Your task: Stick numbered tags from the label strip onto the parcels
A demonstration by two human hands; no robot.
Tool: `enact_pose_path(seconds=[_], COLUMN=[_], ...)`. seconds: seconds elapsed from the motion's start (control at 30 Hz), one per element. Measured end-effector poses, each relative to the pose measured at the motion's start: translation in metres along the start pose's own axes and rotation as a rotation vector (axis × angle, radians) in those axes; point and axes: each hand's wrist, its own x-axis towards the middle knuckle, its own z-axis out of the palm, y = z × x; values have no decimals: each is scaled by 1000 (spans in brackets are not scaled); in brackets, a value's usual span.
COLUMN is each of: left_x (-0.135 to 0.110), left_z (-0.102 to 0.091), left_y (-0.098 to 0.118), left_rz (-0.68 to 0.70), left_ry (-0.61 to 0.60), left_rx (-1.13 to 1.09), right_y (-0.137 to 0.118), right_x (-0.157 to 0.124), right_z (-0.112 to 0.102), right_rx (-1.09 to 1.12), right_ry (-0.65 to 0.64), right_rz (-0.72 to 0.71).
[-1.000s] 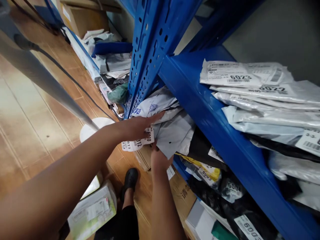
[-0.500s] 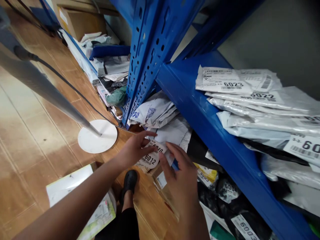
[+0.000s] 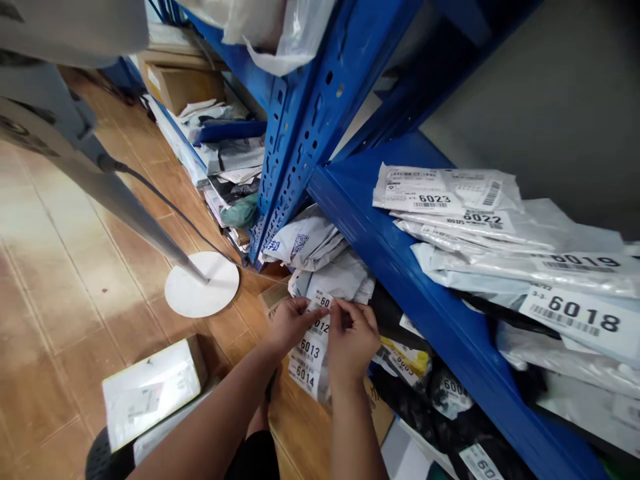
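My left hand [image 3: 287, 323] and my right hand [image 3: 353, 340] both pinch a strip of white numbered stickers [image 3: 311, 351], reading 6013 and 6014 lower down. The fingertips of both hands meet at the strip's top sticker. The strip hangs in front of the lower shelf, just below a pile of grey mailer bags [image 3: 325, 267]. On the blue shelf [image 3: 400, 267] to the right lie flat grey parcels [image 3: 500, 240] with number labels such as 6023, 6022 and 6018.
A blue perforated upright [image 3: 300, 127] stands just behind the hands. Dark bags with labels [image 3: 450, 393] fill the lower shelf. A pole on a white round base [image 3: 203, 283] stands on the wooden floor, and a white box [image 3: 150, 390] lies near my feet.
Both hands have come together on the sticker strip and lifted it upright, so more labels show. The view has pulled back and up, revealing more of the shelf.
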Motion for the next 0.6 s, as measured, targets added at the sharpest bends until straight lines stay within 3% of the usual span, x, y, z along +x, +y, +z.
enact_pose_path(seconds=[0.13,0.3,0.4,0.5,0.6], left_x=[-10,-37,-53,-60,-55], left_z=[-2,-21,-40,-52,-50], left_y=[2,2,-6,-13,-10], left_rz=[-40,-115,-119,-55,12], left_ry=[96,-111,-133,-59,-74], left_rx=[35,53,133,107,80], right_y=[1,10,14,8,-7], right_x=[-4,-7,-6,-11,-21], right_z=[4,7,6,-2,-12], right_rx=[-4,-5,11,101,337], right_ry=[35,88,107,41,-135], right_rz=[8,-14,9,144,364])
